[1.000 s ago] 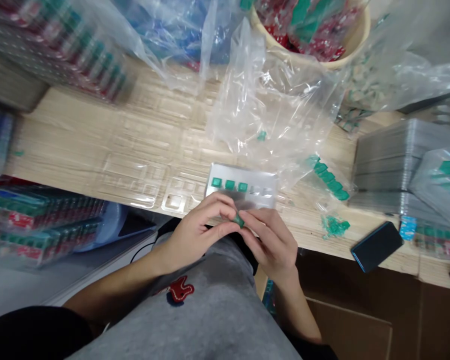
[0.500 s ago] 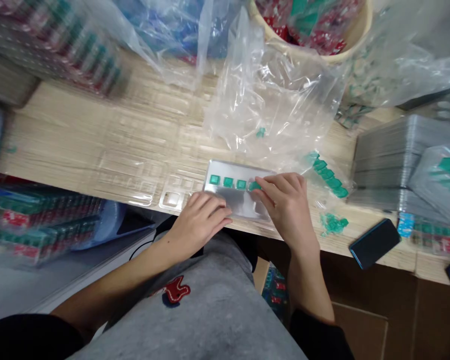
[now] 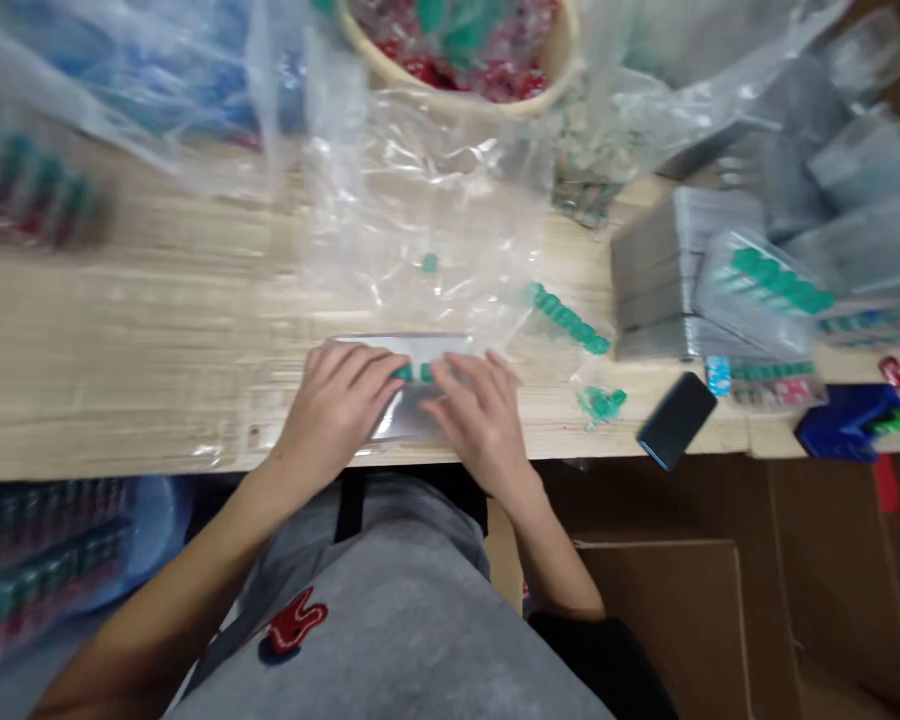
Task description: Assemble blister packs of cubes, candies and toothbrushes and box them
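A shallow clear plastic tray [image 3: 412,425] lies near the table's front edge, with small green square pieces [image 3: 426,372] in a row on it. My left hand [image 3: 341,400] rests over the tray's left half, fingers stretched out and fingertips touching a green piece [image 3: 403,372]. Over the right half is my right hand [image 3: 481,410], its fingers apart and bent towards the row, with the thumb lower down. Both hands hide part of the row. Motion blur softens the fingertips.
Behind the tray lies a clear plastic bag [image 3: 450,180], below a bowl [image 3: 570,60] of red and green packets. To the right are a strip of green pieces [image 3: 570,318], green scraps [image 3: 602,403], a phone [image 3: 676,420] and stacked plastic trays [image 3: 649,280].
My left hand has moved from the tray's front edge up onto the row of green pieces. My right hand's fingers have loosened from their pinch. The camera view has shifted right.
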The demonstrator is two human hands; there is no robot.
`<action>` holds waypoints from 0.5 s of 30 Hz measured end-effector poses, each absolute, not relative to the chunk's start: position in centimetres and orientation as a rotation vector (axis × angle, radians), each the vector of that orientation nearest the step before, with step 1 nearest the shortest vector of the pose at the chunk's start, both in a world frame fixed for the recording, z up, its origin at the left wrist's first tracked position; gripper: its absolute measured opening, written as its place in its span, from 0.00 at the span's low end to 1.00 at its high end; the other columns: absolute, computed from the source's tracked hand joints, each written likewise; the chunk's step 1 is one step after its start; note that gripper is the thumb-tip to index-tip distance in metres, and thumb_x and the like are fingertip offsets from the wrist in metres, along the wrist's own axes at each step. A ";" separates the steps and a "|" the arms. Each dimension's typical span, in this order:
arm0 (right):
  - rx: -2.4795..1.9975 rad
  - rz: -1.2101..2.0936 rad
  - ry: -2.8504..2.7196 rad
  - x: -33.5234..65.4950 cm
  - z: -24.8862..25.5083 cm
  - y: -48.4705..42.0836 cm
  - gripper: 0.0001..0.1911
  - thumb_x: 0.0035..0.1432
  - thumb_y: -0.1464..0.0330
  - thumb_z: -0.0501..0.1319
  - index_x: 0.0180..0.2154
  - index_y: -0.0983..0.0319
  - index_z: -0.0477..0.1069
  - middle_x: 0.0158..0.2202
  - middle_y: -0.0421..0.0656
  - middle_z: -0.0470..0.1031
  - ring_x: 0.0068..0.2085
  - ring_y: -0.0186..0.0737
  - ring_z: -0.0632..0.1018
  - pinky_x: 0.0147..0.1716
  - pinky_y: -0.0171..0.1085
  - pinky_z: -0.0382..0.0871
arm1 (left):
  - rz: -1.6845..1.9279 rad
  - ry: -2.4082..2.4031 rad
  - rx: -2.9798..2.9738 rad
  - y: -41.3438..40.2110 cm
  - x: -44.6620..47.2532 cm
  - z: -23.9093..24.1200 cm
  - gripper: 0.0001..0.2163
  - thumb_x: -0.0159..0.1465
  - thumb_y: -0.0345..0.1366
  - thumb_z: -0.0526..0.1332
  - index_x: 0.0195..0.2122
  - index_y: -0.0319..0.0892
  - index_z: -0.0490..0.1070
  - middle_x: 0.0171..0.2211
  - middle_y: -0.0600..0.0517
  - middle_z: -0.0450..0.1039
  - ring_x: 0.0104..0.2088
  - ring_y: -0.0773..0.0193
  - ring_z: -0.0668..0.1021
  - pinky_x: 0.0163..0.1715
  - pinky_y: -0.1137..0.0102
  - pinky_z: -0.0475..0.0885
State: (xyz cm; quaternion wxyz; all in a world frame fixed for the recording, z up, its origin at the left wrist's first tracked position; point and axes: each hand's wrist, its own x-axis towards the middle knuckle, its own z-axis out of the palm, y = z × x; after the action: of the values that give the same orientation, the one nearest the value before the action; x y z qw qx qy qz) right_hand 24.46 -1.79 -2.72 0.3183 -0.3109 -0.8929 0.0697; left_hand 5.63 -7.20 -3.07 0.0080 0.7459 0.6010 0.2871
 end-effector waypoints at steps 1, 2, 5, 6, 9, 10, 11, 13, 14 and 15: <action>-0.843 0.220 -2.293 25.2 -2.8 -2.4 0.13 0.63 0.69 0.61 0.48 0.66 0.72 0.46 0.50 0.77 0.50 0.40 0.75 0.58 0.45 0.66 | 0.892 1.849 2.344 -6.8 5.5 -3.4 0.09 0.68 0.35 0.57 0.48 0.45 0.72 0.39 0.49 0.78 0.40 0.55 0.76 0.43 0.60 0.69; -0.889 0.245 -2.235 26.3 -2.9 -2.9 0.12 0.63 0.71 0.60 0.48 0.65 0.72 0.45 0.49 0.77 0.49 0.39 0.76 0.56 0.43 0.67 | 0.901 1.819 2.342 -6.6 5.4 -3.7 0.09 0.68 0.36 0.58 0.47 0.45 0.73 0.37 0.49 0.77 0.39 0.55 0.75 0.42 0.60 0.68; -1.204 0.183 -2.020 31.5 -3.9 -3.5 0.09 0.64 0.73 0.59 0.45 0.61 0.73 0.41 0.45 0.78 0.45 0.38 0.77 0.47 0.41 0.72 | 0.934 1.750 2.298 -6.4 4.9 -4.1 0.09 0.66 0.38 0.60 0.46 0.46 0.75 0.37 0.51 0.76 0.39 0.55 0.75 0.43 0.59 0.66; -1.354 0.143 -1.931 33.6 -4.4 -3.4 0.08 0.64 0.72 0.58 0.44 0.61 0.74 0.39 0.45 0.78 0.43 0.39 0.77 0.45 0.41 0.72 | 0.925 1.752 2.274 -6.5 4.8 -4.0 0.09 0.66 0.39 0.60 0.46 0.47 0.75 0.37 0.51 0.76 0.40 0.55 0.76 0.45 0.58 0.66; -1.751 0.091 -1.681 39.7 -6.1 -2.2 0.11 0.65 0.67 0.56 0.41 0.61 0.76 0.36 0.47 0.77 0.38 0.41 0.76 0.41 0.42 0.72 | 0.807 1.832 2.182 -6.7 4.9 -3.1 0.12 0.68 0.41 0.56 0.49 0.47 0.74 0.42 0.48 0.75 0.46 0.49 0.76 0.49 0.51 0.66; -1.824 0.100 -1.640 41.2 -6.6 -1.6 0.12 0.64 0.66 0.55 0.40 0.61 0.77 0.35 0.48 0.76 0.36 0.41 0.75 0.40 0.42 0.71 | 0.768 1.863 2.152 -6.8 5.0 -2.7 0.14 0.68 0.41 0.54 0.51 0.46 0.73 0.45 0.47 0.74 0.50 0.47 0.76 0.50 0.49 0.65; -1.872 0.119 -1.623 42.4 -7.0 -0.9 0.13 0.64 0.65 0.55 0.40 0.62 0.77 0.36 0.49 0.75 0.35 0.41 0.75 0.39 0.43 0.71 | 0.743 1.886 2.129 -6.8 5.1 -2.3 0.15 0.69 0.41 0.53 0.53 0.46 0.72 0.48 0.46 0.73 0.53 0.45 0.74 0.50 0.47 0.65; -1.916 0.173 -1.636 43.7 -7.6 0.4 0.13 0.62 0.65 0.56 0.40 0.63 0.77 0.36 0.49 0.74 0.34 0.41 0.74 0.39 0.44 0.70 | 0.758 1.915 2.110 -6.9 5.3 -1.6 0.16 0.69 0.41 0.53 0.55 0.47 0.70 0.51 0.46 0.73 0.56 0.42 0.72 0.51 0.44 0.64; -1.932 0.209 -1.649 44.0 -7.7 0.9 0.12 0.61 0.66 0.56 0.40 0.63 0.77 0.36 0.48 0.73 0.34 0.41 0.74 0.39 0.44 0.69 | 0.783 1.929 2.107 -6.8 5.4 -1.3 0.16 0.68 0.41 0.54 0.55 0.48 0.70 0.52 0.46 0.73 0.57 0.41 0.72 0.52 0.43 0.65; -1.944 0.243 -1.665 44.1 -7.8 1.4 0.11 0.60 0.66 0.58 0.39 0.63 0.76 0.35 0.48 0.73 0.34 0.41 0.73 0.39 0.44 0.69 | 0.825 1.940 2.112 -6.8 5.5 -1.1 0.16 0.67 0.41 0.56 0.54 0.49 0.71 0.52 0.47 0.74 0.56 0.41 0.73 0.52 0.42 0.65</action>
State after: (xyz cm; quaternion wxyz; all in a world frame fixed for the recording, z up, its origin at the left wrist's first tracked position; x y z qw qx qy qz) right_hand 44.10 1.39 -7.76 0.2814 -0.7257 -0.6212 0.0908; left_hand 5.51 -6.83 -1.09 0.0785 0.7056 0.6482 0.2754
